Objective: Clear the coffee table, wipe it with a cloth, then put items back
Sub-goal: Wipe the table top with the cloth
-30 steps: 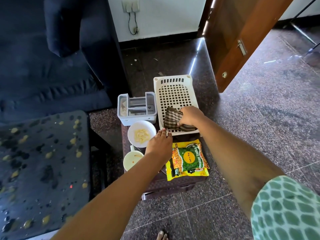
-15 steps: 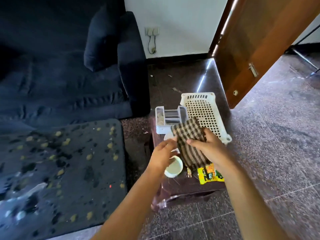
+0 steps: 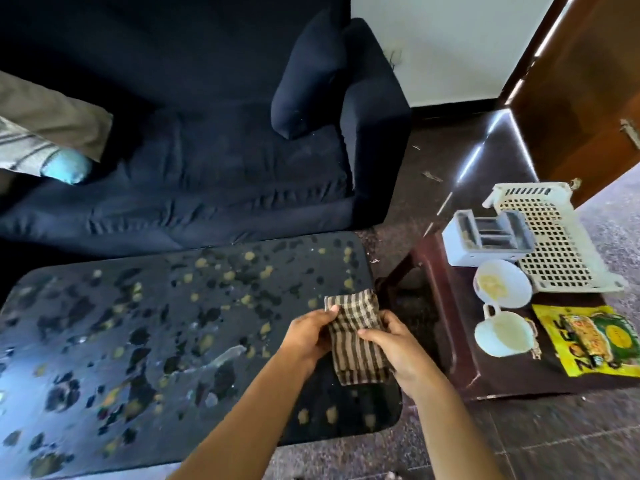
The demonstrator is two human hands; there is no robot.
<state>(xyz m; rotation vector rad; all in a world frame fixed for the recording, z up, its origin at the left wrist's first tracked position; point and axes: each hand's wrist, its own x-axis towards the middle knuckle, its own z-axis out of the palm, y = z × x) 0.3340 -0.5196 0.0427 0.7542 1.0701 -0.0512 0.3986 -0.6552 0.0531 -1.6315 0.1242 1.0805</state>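
**Two hands hold the cloth over the coffee table**

The left hand (image 3: 306, 336) and the right hand (image 3: 398, 348) both hold a brown checked cloth (image 3: 351, 355). The left hand pinches one side of it with its fingers curled. The right hand grips the other side, with its thumb on top. The cloth is folded and hangs down between the two hands.

Right under the hands is the near right corner of the dark coffee table (image 3: 138, 323). The top is black with yellow spots and has some pale smears on it. The rest of the table lies to the left of the hands.

To the right of the hands is a low brown stool (image 3: 446, 327). On it sit a white cup (image 3: 502, 336) and a white bowl (image 3: 502, 284) with something pale inside. A yellow snack packet (image 3: 588, 341) lies just past the cup. Behind the bowl are a grey box (image 3: 485, 240) and a white basket (image 3: 561, 244) full of holes.

Far past the hands is a dark blue sofa (image 3: 207, 161) with a cushion (image 3: 308, 81).
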